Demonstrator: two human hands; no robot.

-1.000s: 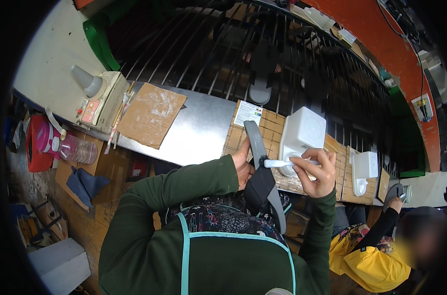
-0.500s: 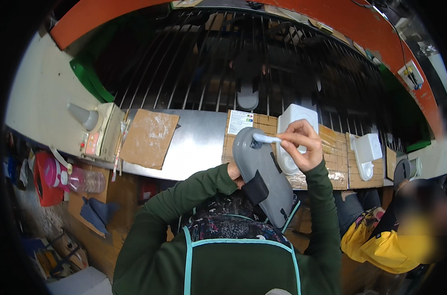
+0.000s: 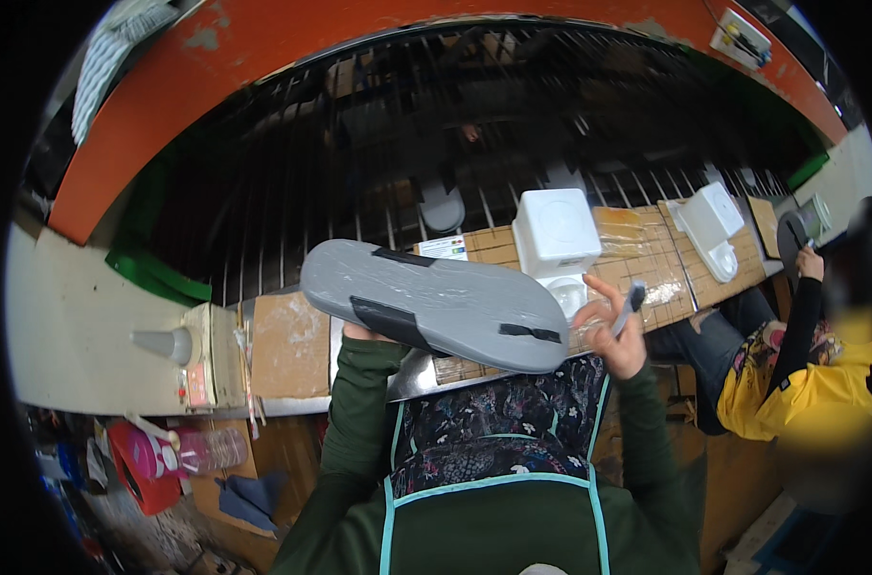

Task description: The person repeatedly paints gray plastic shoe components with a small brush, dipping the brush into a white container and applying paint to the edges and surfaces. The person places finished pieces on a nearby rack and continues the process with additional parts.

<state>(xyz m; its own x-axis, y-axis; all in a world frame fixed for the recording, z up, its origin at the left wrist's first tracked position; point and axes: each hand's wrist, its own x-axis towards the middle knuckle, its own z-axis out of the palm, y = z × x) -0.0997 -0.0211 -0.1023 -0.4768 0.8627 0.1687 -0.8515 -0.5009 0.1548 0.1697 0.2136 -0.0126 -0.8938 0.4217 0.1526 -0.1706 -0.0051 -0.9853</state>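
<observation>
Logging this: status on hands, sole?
Left hand holding grey sole, mostly hidden beneath. Right hand gripping brush away from sole. White container beyond, apparently not blocking.

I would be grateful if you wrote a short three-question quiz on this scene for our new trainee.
1. True or false: the left hand is under the grey sole, holding it up.

2. Multiple choice: what does the right hand hold?
A) a bottle
B) a brush
C) a cloth

3. Fill in the blank: the white container nearest the sole stands on ____.

Key:
1. True
2. B
3. cardboard
</observation>
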